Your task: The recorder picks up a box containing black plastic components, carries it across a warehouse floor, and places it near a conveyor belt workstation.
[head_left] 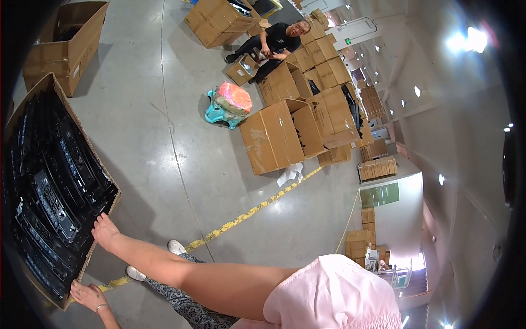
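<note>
At the far left of the head view stands an open cardboard box point(112, 190), packed with long black plastic parts point(52, 203) laid side by side. My right hand point(104, 233) holds the box's near rim, its fingers bent over the edge. Lower down, close to a corner, my left hand point(87, 296) grips the same rim; a thin bracelet circles its wrist. Parts of the fingers on both hands are hidden by the rim. My right arm stretches across the view from a pink sleeve point(334, 290).
Another open carton point(82, 60) stands beyond the box. A seated person point(279, 41) works among stacked cartons point(274, 137). Nearby sits a turquoise stool point(222, 113) with a pink-orange cushion. A yellow floor line point(246, 215) runs past my white shoes point(176, 247).
</note>
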The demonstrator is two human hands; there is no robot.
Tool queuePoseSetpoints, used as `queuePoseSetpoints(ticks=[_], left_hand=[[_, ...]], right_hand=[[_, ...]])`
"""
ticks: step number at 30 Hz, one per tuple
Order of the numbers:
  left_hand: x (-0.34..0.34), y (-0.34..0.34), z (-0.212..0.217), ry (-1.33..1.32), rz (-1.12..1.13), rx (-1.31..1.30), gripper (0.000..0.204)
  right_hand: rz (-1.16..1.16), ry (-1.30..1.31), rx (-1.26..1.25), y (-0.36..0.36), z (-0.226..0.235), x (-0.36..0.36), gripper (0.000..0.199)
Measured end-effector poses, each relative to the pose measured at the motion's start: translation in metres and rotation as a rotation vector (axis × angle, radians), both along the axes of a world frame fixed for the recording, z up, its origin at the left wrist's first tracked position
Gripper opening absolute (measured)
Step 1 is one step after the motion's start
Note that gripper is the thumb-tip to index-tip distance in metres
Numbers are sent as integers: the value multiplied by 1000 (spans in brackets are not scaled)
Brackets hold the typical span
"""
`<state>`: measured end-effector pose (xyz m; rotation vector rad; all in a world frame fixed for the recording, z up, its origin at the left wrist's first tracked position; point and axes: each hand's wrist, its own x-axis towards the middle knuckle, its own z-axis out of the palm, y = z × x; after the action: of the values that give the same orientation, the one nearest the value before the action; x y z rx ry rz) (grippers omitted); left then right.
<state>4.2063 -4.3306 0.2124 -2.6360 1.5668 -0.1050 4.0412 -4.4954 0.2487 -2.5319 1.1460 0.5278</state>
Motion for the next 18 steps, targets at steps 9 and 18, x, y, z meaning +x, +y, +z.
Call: queuePoseSetpoints(ticks=[9, 18], left_hand=[[-1, -1, -1, 15, 1, -17, 55], [4, 2, -2, 32, -1, -17, 56]], right_hand=[[-48, 32, 123, -6, 4, 3, 38], [-12, 72, 148, -4, 3, 5, 40]])
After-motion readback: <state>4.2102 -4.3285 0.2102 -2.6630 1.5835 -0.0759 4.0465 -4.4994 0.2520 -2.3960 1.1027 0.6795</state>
